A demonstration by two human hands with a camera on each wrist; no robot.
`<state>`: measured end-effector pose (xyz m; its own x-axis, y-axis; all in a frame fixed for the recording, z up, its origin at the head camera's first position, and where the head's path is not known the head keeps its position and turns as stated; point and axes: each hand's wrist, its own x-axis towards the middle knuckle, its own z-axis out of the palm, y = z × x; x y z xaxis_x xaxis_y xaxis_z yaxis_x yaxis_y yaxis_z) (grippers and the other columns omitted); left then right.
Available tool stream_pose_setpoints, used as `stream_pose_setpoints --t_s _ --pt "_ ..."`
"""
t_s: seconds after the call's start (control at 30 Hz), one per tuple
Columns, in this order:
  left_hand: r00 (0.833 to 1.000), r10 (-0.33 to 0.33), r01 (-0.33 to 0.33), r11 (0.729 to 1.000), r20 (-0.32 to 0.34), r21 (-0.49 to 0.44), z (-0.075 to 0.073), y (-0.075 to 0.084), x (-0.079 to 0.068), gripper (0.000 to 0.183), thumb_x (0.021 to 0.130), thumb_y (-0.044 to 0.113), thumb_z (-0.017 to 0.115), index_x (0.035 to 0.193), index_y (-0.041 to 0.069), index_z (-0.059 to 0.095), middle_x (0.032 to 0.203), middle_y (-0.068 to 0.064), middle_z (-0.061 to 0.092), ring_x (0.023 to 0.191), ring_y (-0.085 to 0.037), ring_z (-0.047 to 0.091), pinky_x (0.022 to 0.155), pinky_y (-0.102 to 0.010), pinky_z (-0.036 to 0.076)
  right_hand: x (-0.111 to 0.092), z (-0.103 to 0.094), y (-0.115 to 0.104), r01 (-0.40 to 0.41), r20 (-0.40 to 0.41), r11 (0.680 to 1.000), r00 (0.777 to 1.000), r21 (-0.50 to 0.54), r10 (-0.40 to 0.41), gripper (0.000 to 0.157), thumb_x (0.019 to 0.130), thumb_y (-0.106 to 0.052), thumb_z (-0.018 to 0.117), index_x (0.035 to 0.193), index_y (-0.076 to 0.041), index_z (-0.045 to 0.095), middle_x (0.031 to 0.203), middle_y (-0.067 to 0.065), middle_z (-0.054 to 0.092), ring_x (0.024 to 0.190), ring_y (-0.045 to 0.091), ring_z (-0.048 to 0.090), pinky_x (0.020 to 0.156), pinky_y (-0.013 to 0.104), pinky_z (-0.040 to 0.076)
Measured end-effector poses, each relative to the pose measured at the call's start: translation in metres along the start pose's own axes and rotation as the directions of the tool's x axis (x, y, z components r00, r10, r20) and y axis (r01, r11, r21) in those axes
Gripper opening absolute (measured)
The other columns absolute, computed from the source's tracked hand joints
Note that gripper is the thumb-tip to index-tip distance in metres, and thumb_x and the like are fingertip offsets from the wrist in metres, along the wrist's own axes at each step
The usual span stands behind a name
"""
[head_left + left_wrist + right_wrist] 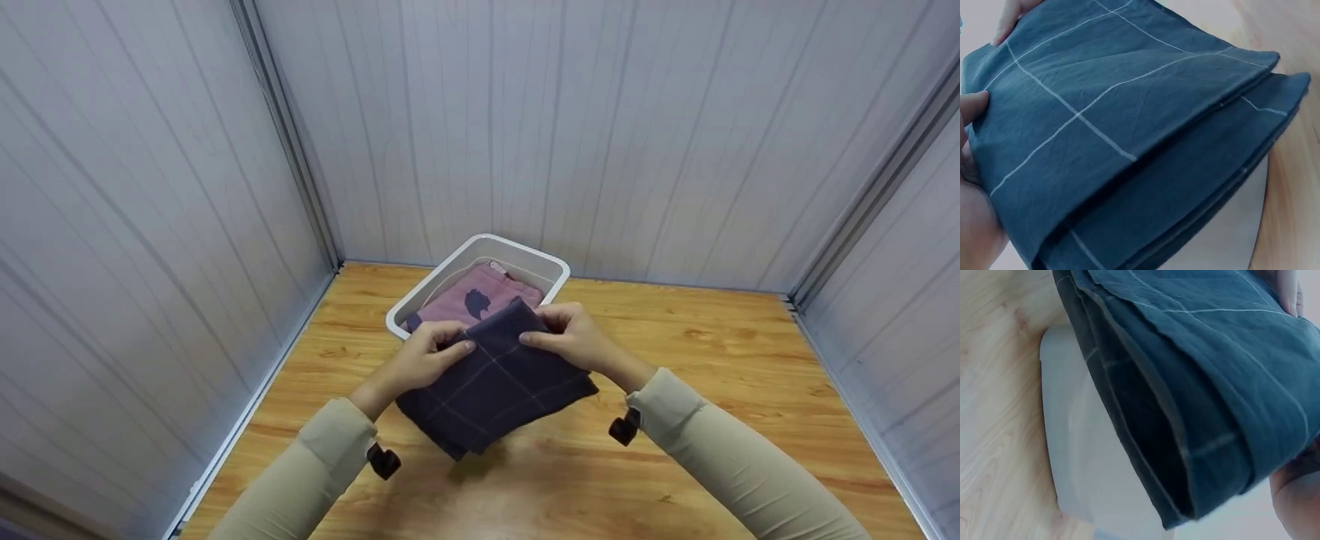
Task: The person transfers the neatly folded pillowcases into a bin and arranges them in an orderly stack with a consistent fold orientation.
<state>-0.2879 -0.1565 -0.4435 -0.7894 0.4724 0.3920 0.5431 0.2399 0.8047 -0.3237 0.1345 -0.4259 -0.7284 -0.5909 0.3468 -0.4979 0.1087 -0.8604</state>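
Between both hands hangs a dark navy cloth (502, 382) with thin light check lines, folded into several layers whose loose edges fan apart in the left wrist view. My left hand (427, 356) pinches its left upper edge, thumb on top and fingers behind. On the opposite edge my right hand (574, 341) grips it the same way. Just beyond the cloth stands a white plastic bin (562, 274), its near side partly covered by cloth and hands. Inside lies a pink cloth (450, 304) with a dark printed figure.
The wood-grain surface (697, 345) spreads around the bin. Pale panelled walls (480, 135) rise at the back, left and right, and the bin stands close to the back wall. Small black devices (384, 460) are strapped at both wrists.
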Motion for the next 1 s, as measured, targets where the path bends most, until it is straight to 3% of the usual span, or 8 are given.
stream_pose_setpoints --t_s 0.2,0.33,0.67,0.87,1.0 --pt "1.000 -0.014 0.014 0.999 0.013 -0.050 0.003 -0.002 0.000 0.015 0.106 0.004 0.065 0.108 -0.006 0.076 0.090 -0.017 0.074 0.073 -0.004 0.064 0.069 -0.019 0.052 0.000 -0.001 0.000 0.038 -0.051 0.999 0.998 0.004 -0.037 0.011 0.097 0.003 0.074 0.101 0.013 0.077 0.080 -0.013 0.071 0.067 0.001 0.063 0.060 0.017 0.053" --pt "1.000 -0.011 0.012 0.997 0.023 -0.073 0.004 -0.005 -0.001 0.015 0.106 0.004 0.066 0.110 -0.006 0.075 0.091 -0.018 0.074 0.074 -0.004 0.064 0.070 -0.019 0.052 0.000 -0.005 -0.004 0.016 -0.055 1.000 0.998 0.022 -0.014 0.013 0.096 0.004 0.074 0.103 0.015 0.077 0.081 -0.015 0.073 0.068 -0.001 0.066 0.061 0.017 0.055" --pt "0.992 -0.105 0.112 0.988 0.069 -0.105 0.000 -0.014 -0.008 0.019 0.096 0.006 0.080 0.111 -0.005 0.076 0.100 -0.018 0.079 0.082 -0.007 0.075 0.075 -0.024 0.061 0.002 -0.017 -0.015 0.008 -0.113 0.999 0.994 0.039 -0.003 0.015 0.096 0.004 0.075 0.100 0.018 0.074 0.077 -0.016 0.072 0.064 -0.002 0.066 0.059 0.016 0.054" --pt "0.994 -0.098 0.102 0.991 0.044 -0.092 -0.004 -0.016 -0.008 0.012 0.102 0.004 0.070 0.102 -0.007 0.075 0.094 -0.023 0.078 0.077 -0.007 0.073 0.071 -0.023 0.059 0.003 -0.025 -0.015 -0.001 -0.158 0.998 0.987 0.058 0.010 0.017 0.097 0.005 0.073 0.102 0.021 0.071 0.076 -0.015 0.073 0.063 0.000 0.067 0.058 0.017 0.054" --pt "0.997 -0.066 0.070 0.991 0.031 -0.113 -0.006 -0.013 -0.004 0.020 0.107 0.005 0.062 0.097 -0.009 0.073 0.087 -0.016 0.076 0.072 -0.005 0.070 0.068 -0.022 0.057 0.005 -0.029 -0.011 -0.042 -0.183 0.998 0.982 0.046 0.050 0.018 0.099 0.001 0.073 0.104 0.017 0.072 0.076 -0.013 0.074 0.063 0.001 0.066 0.059 0.018 0.053"
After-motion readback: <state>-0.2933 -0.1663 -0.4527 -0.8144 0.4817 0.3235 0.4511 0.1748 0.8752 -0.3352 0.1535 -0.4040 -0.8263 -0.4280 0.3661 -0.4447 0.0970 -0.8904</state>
